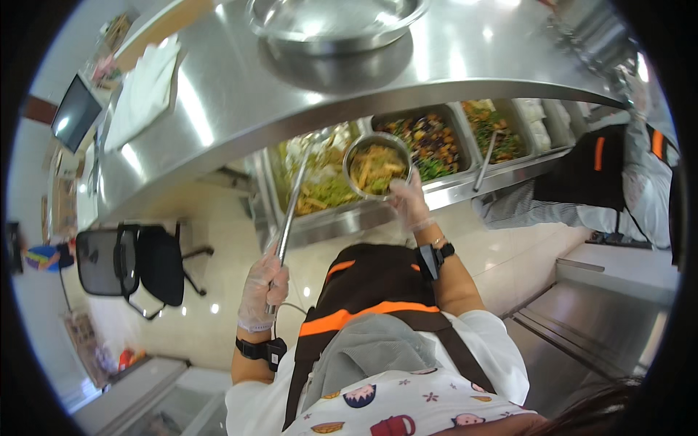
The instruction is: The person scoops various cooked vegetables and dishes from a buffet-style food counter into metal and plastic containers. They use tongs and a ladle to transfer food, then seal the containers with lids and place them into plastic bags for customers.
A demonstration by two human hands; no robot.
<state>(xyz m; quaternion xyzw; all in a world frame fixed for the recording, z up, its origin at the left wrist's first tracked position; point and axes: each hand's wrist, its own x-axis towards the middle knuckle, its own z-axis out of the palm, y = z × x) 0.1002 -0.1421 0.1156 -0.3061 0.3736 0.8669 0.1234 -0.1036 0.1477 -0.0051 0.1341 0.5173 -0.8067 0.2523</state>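
My gloved left hand [265, 280] grips the metal handle of a long serving ladle [297, 191]. Its far end reaches into a steel food pan [267, 182] at the left of the row, which holds yellow-green cooked food and pale pieces. My gloved right hand [410, 200] holds a round steel bowl [378, 139] by its near right side, above the right part of that pan. Yellowish strips of food [376, 168] lie in the bowl. Just right of the bowl is a pan of mixed diced vegetables [431, 139].
Farther right, a pan of greens [493, 133] has a utensil handle [485, 163] across its rim. A steel shelf [229, 82] overhangs the pans, bearing a large round metal lid or basin [335, 24] and a white cloth [144, 92]. A co-worker [586, 166] stands right; an office chair [139, 264] stands left.
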